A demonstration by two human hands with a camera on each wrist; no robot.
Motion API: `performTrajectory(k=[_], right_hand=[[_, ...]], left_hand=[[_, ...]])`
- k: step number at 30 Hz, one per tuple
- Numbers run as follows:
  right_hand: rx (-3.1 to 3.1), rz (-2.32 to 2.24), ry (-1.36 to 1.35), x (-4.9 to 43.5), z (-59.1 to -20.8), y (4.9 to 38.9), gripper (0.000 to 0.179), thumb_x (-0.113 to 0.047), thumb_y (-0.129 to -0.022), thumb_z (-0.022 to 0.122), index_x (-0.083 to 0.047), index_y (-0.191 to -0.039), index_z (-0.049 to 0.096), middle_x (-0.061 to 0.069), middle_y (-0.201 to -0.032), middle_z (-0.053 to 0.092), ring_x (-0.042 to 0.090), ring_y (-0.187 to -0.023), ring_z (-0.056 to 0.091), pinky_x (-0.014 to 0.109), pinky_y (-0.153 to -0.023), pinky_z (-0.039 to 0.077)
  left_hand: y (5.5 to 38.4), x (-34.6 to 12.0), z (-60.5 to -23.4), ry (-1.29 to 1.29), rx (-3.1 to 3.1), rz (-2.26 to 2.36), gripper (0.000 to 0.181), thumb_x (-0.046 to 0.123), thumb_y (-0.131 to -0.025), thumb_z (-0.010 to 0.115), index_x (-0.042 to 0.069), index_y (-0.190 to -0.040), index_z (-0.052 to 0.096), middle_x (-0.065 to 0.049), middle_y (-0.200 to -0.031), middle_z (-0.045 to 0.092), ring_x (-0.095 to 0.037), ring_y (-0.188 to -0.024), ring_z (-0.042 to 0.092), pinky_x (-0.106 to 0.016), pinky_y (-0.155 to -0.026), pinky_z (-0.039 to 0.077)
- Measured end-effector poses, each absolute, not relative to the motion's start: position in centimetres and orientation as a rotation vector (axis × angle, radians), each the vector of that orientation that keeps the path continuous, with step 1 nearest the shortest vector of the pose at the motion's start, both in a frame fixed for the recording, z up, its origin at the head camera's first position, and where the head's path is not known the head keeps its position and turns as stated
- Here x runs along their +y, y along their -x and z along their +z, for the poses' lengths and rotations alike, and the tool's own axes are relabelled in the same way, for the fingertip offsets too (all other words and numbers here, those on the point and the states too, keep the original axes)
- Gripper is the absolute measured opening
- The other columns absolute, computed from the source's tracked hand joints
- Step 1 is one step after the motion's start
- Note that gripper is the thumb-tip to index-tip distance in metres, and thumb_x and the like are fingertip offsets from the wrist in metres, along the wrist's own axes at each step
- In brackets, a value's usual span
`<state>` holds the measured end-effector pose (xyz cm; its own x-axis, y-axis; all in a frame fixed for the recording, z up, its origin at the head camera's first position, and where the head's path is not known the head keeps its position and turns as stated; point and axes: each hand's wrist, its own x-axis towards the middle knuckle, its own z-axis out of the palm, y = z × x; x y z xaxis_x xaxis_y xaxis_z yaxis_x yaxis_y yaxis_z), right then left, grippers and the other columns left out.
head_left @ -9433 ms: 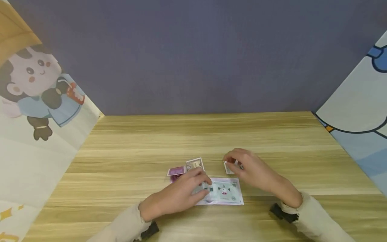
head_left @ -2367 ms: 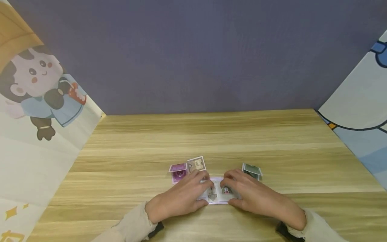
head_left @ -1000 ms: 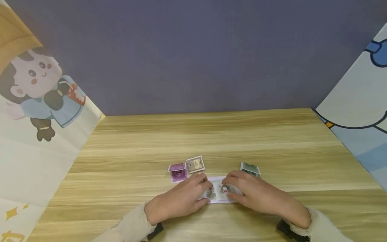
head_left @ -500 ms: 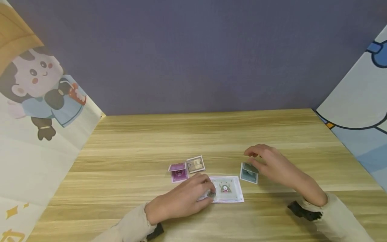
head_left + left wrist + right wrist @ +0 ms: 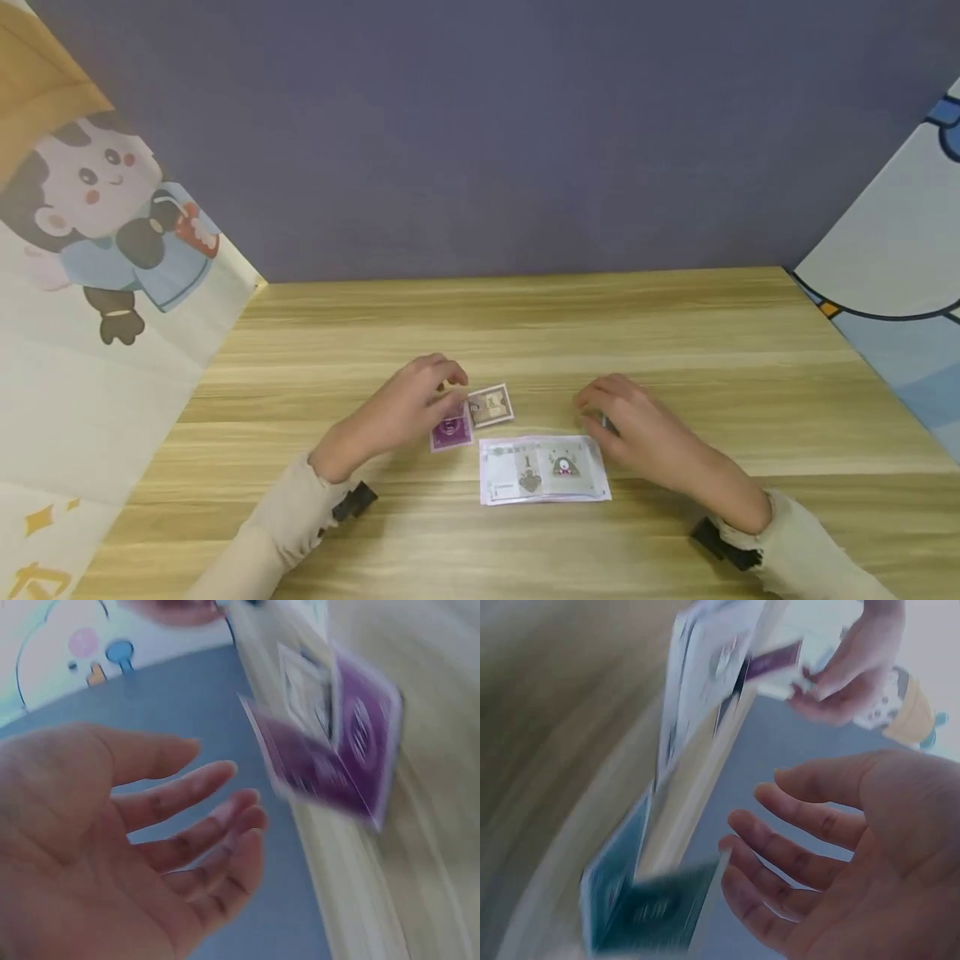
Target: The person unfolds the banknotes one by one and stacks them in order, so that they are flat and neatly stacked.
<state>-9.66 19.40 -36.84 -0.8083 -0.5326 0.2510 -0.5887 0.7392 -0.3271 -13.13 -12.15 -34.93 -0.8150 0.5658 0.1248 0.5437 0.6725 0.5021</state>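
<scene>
Apparently the work is part done: a stack of paper notes point(image 5: 544, 470) lies spread flat on the table point(image 5: 487, 333), roughly midway between its left and right edges and well in from the far edge, the pale top sheet creased down its middle and lilac margins peeping out beneath. Three pieces look left over. Toward the table's left edge from there sits a purple note point(image 5: 451, 431), folded with one half standing up, and just beside it a small brown note point(image 5: 491, 405), probably folded too. On the side nearer the right edge stands a green note point(image 5: 656, 911), likewise half raised and mostly hidden in the head view. None of these three has joined the stack. The left hand point(image 5: 393, 408) is by the purple note, fingers loosely bent, thumb apart, nothing held. The right hand point(image 5: 648, 433) is by the green one, fingers similarly bent and spread, gripping nothing; whether a fingertip touches its raised flap, I cannot tell.
</scene>
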Motion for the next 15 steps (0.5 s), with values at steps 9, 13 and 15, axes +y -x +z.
performTrajectory(k=[9,13,15], right_hand=[[-2.789,0.628,-1.005,14.3,-36.0,9.7,0.026,-0.015,-0.092,0.069,-0.009,-0.117,0.068,0.003,-0.115,0.068,0.018,-0.109,0.061,0.035,-0.090,0.055],[-2.828,0.708,-1.029,11.6,-35.2,11.0,0.033,-0.020,-0.095,0.066,-0.008,-0.126,0.062,0.006,-0.114,0.068,0.018,-0.106,0.062,0.035,-0.085,0.056],[-2.850,0.773,-1.056,10.4,-35.1,11.7,0.033,-0.020,-0.096,0.065,-0.008,-0.126,0.060,0.007,-0.111,0.068,0.018,-0.101,0.063,0.033,-0.079,0.055]], left_hand=[[15.0,-13.6,-36.0,-0.739,2.698,0.734,0.040,0.015,-0.082,0.081,0.003,-0.117,0.065,-0.011,-0.107,0.066,-0.024,-0.092,0.062,-0.037,-0.081,0.054],[15.1,-13.7,-36.8,-0.728,2.685,0.664,0.039,0.013,-0.078,0.084,0.005,-0.112,0.066,-0.006,-0.097,0.062,-0.019,-0.085,0.057,-0.034,-0.075,0.051],[15.1,-13.6,-37.2,-0.721,2.677,0.649,0.040,0.012,-0.076,0.084,0.006,-0.112,0.066,-0.004,-0.093,0.060,-0.017,-0.082,0.055,-0.032,-0.072,0.051]])
